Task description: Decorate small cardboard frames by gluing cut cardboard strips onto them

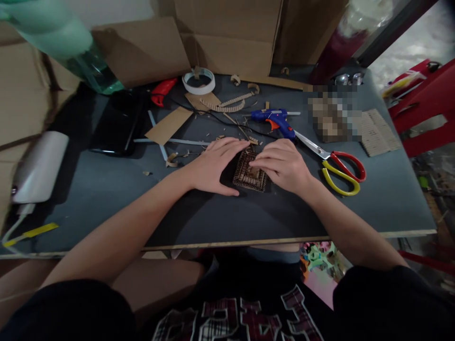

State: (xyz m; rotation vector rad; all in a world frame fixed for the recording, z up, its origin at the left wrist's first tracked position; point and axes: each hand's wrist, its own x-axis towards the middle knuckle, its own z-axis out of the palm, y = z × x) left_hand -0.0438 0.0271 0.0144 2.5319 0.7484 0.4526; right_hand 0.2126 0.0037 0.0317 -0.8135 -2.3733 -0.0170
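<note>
A small square piece built from corrugated cardboard strips lies on the dark grey table in front of me. My left hand rests flat beside its left edge, fingers stretched out and touching it. My right hand lies over its right side, fingers together and pressing down on the top of the piece. Neither hand lifts it.
A blue glue gun and red-and-yellow scissors lie right of my hands. Behind are cardboard scraps, a tape roll, a red cutter, a black phone. Cardboard boxes stand at the back, with a green bottle at the left.
</note>
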